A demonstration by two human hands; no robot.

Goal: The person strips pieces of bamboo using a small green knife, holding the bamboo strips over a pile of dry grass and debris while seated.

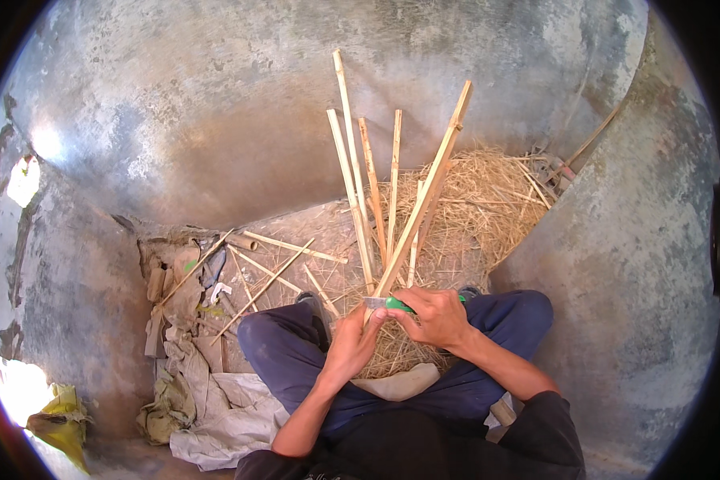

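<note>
My left hand point(349, 339) is closed round the lower end of a long bamboo strip point(426, 196), which slants up and away to the right. In my right hand point(434, 317) is a green-handled knife point(397, 305), its short metal blade lying across the strip just above my left thumb. Both hands are close together over my lap. Beyond them several upright bamboo strips point(350, 180) fan out, with their lower ends near my feet. Fine shavings point(400, 352) lie between my legs, partly over a pale cloth point(402, 384).
A large heap of shavings point(488, 200) sits by the far wall point(216, 120) on the right. Loose bamboo sticks point(276, 276) and scraps litter the floor at left. Crumpled pale sacking point(236, 416) lies beside my left knee. A curved grey wall point(624, 304) rises close on my right.
</note>
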